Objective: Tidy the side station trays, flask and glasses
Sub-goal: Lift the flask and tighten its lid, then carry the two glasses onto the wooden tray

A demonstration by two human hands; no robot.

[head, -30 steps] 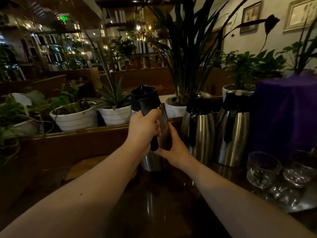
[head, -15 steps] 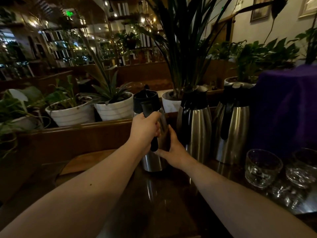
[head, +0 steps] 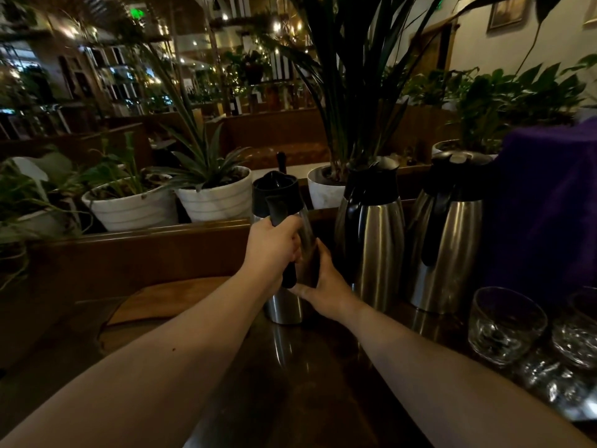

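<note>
Steel flask [head: 284,307] with black lid and handle stands upright on the dark counter [head: 307,383], left of two others; left hand [head: 273,250] grips its handle, right hand [head: 323,286] cups its side

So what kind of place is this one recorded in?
Most likely a restaurant's side station: three steel flasks lined up on a dark counter, drinking glasses grouped beside them, and potted plants along a wooden divider, with dim string-lit seating behind.
</note>
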